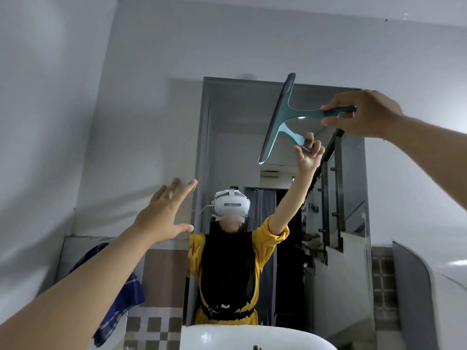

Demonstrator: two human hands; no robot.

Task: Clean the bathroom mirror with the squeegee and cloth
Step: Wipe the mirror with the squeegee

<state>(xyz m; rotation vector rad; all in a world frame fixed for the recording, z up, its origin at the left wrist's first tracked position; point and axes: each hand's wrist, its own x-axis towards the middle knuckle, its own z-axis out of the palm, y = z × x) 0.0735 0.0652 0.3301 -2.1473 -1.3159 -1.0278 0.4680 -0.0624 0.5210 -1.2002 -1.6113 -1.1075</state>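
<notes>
Head camera looks up at the bathroom mirror [252, 117], a tall pane on the pale wall [75, 97] above the white sink [227, 337]. The right hand [364, 114] is raised high at the upper right of the glass, fingers and thumb curled round the handle of the teal squeegee [285, 114]. The squeegee's long blade stands nearly upright, tilted a little, its top edge close to the mirror's upper frame and its lower end near the middle of the pane; whether the blade actually touches the glass I cannot tell. The left hand [166, 213] is empty, fingers spread and straight, reaching toward the wall just beside the mirror's left edge, with the fingertips [192, 184] near the frame. A blue checked cloth [123, 294] hangs low at the left, beside the tiled wall and partly hidden behind the left forearm, well apart from both hands. In the mirror you can see the reflection of a person in a yellow top with an arm raised, holding the reflected squeegee handle.
</notes>
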